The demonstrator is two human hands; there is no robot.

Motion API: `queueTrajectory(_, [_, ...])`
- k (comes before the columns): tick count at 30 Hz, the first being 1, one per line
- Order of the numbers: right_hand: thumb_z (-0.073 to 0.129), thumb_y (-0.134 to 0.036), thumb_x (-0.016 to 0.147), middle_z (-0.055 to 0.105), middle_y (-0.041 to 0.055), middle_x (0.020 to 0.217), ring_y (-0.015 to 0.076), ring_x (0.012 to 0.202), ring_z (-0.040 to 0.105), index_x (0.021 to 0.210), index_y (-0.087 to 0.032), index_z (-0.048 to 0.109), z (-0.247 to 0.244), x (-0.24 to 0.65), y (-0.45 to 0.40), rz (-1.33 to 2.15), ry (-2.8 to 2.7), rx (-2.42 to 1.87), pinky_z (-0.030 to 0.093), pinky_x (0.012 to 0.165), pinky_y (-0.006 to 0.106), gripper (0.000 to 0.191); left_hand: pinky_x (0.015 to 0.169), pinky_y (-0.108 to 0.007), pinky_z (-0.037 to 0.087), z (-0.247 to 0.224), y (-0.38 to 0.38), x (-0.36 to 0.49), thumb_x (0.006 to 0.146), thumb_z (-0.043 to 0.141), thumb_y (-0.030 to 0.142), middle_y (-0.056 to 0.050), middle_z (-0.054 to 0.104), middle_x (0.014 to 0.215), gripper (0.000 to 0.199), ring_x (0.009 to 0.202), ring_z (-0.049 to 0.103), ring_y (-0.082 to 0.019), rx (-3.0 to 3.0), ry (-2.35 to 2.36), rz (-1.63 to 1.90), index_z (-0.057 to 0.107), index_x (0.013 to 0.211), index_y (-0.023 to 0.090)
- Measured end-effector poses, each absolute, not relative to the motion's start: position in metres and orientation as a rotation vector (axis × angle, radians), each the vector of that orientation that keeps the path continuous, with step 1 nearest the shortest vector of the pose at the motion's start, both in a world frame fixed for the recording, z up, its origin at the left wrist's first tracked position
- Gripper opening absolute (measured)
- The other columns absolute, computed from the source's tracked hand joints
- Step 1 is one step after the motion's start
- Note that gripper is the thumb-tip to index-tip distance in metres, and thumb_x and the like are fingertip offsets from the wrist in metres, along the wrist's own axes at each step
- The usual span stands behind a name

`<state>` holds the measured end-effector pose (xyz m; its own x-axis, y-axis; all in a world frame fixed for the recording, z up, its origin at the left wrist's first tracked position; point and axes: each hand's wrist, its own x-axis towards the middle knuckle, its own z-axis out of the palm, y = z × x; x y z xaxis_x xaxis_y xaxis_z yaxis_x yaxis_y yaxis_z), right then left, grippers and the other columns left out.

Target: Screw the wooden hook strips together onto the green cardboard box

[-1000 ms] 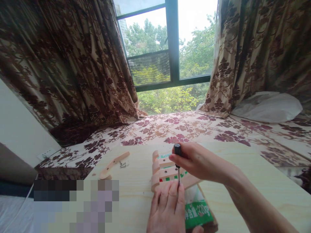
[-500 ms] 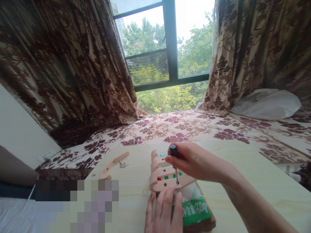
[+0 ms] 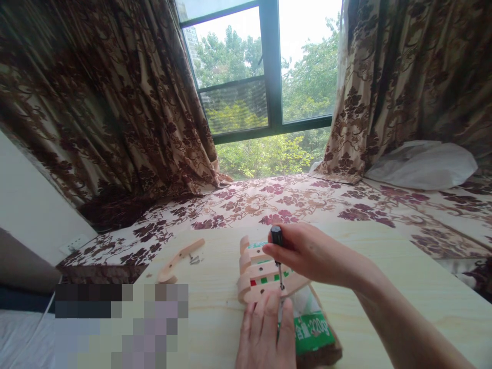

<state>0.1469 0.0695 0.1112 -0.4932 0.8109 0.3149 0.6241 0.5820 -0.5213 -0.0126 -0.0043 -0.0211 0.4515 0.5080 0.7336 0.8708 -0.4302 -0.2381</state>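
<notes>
My right hand (image 3: 307, 253) is closed round the black handle of a screwdriver (image 3: 276, 238). The shaft points down, its tip at a screw hole (image 3: 282, 287) in the nearest pale wooden piece (image 3: 251, 293). That piece has a curled left end and belongs to a row of several similar pieces, partly hidden by my right hand. My left hand (image 3: 265, 328) lies flat with fingers stretched, fingertips against the near edge of the wood. Under the pieces is a green and white printed package (image 3: 315, 330), partly covered by my left hand.
On the pale wooden board (image 3: 215, 318), to the left, lie a loose curved wooden piece (image 3: 180, 260) and several small screws (image 3: 195, 259). Floral cloth (image 3: 246, 205) stretches behind, up to a window (image 3: 272, 66) between curtains (image 3: 115, 102). A white plastic bag (image 3: 423, 165) sits far right.
My left hand has shifted slightly right and up, its fingertips now further onto the near wooden piece. My right hand and the screwdriver have moved slightly, with the tip still at the hole.
</notes>
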Motion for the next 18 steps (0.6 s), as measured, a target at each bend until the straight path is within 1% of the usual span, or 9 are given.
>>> queueTrajectory(2, [0.048,-0.036,0.087,0.042,-0.003,0.055,0.009,0.053,0.034,0.063,-0.018,0.042,0.111,0.147,0.07,0.445,-2.277,-1.144,0.022,0.049,0.024,0.03,0.1,-0.037,0.033,-0.022,-0.003,-0.014,0.087,0.032,0.031,-0.007,0.059,0.12,0.038,0.119,0.047,-0.021,-2.114,-1.125,-0.744,0.051,0.118,0.019])
queueTrajectory(3, [0.048,-0.037,0.087,0.042,-0.003,0.055,0.0091,0.053,0.034,0.063,-0.018,0.042,0.111,0.148,0.07,0.438,-2.276,-1.146,0.023,0.049,0.024,0.031,0.101,-0.038,0.031,-0.023,-0.002,-0.015,0.087,0.031,0.035,-0.007,0.059,0.121,0.04,0.12,0.046,-0.021,-2.112,-1.116,-0.725,0.051,0.118,0.019])
queueTrajectory(4, [0.049,-0.037,0.086,0.043,-0.0029,0.056,0.0092,0.053,0.034,0.063,-0.018,0.042,0.111,0.148,0.069,0.431,-2.274,-1.145,0.023,0.05,0.024,0.03,0.102,-0.038,0.029,-0.024,-0.002,-0.016,0.087,0.031,0.035,-0.006,0.059,0.121,0.039,0.12,0.046,-0.02,-2.104,-1.11,-0.702,0.051,0.117,0.02])
queueTrajectory(7, [0.052,-0.036,0.084,0.048,-0.0025,0.061,0.0099,0.056,0.038,0.074,-0.019,0.049,0.111,0.149,0.068,0.448,-2.262,-1.123,0.025,0.051,0.024,0.021,0.102,-0.039,0.027,-0.027,0.0,-0.017,0.086,0.032,0.031,-0.005,0.059,0.121,0.037,0.119,0.047,-0.018,-2.085,-1.116,-0.647,0.051,0.117,0.023])
queueTrajectory(9, [0.054,-0.035,0.083,0.05,-0.0029,0.063,0.01,0.057,0.039,0.085,-0.02,0.052,0.112,0.148,0.068,0.492,-2.256,-1.101,0.025,0.05,0.023,0.016,0.1,-0.04,0.029,-0.028,0.0,-0.014,0.085,0.035,0.028,-0.005,0.059,0.121,0.035,0.116,0.049,-0.019,-2.073,-1.128,-0.637,0.052,0.115,0.024])
queueTrajectory(10, [0.055,-0.035,0.082,0.05,-0.0032,0.064,0.0099,0.057,0.04,0.087,-0.02,0.053,0.113,0.148,0.068,0.509,-2.257,-1.095,0.026,0.05,0.023,0.015,0.099,-0.041,0.03,-0.028,0.001,-0.013,0.084,0.038,0.026,-0.004,0.06,0.12,0.033,0.114,0.051,-0.018,-2.053,-1.136,-0.646,0.053,0.113,0.024])
queueTrajectory(13, [0.055,-0.034,0.081,0.049,-0.0043,0.061,0.0089,0.055,0.038,0.077,-0.02,0.051,0.119,0.146,0.069,0.49,-2.284,-1.099,0.026,0.049,0.022,0.015,0.094,-0.039,0.035,-0.028,0.002,-0.006,0.08,0.045,0.015,0.001,0.064,0.111,0.027,0.106,0.056,-0.016,-1.962,-1.154,-0.736,0.057,0.101,0.027])
queueTrajectory(15, [0.055,-0.033,0.081,0.047,-0.0048,0.059,0.0083,0.054,0.037,0.069,-0.019,0.048,0.124,0.145,0.069,0.457,-2.315,-1.094,0.026,0.049,0.022,0.019,0.091,-0.038,0.038,-0.029,0.003,0.0,0.079,0.048,0.013,0.002,0.065,0.109,0.024,0.102,0.058,-0.015,-1.917,-1.164,-0.819,0.058,0.096,0.027])
queueTrajectory(18, [0.057,-0.031,0.08,0.046,-0.0055,0.057,0.0077,0.053,0.037,0.068,-0.019,0.05,0.128,0.147,0.065,0.464,-2.346,-1.077,0.026,0.048,0.022,0.018,0.086,-0.036,0.04,-0.032,0.005,0.007,0.078,0.049,0.013,0.001,0.066,0.107,0.022,0.101,0.059,-0.016,-1.858,-1.176,-0.905,0.059,0.093,0.026])
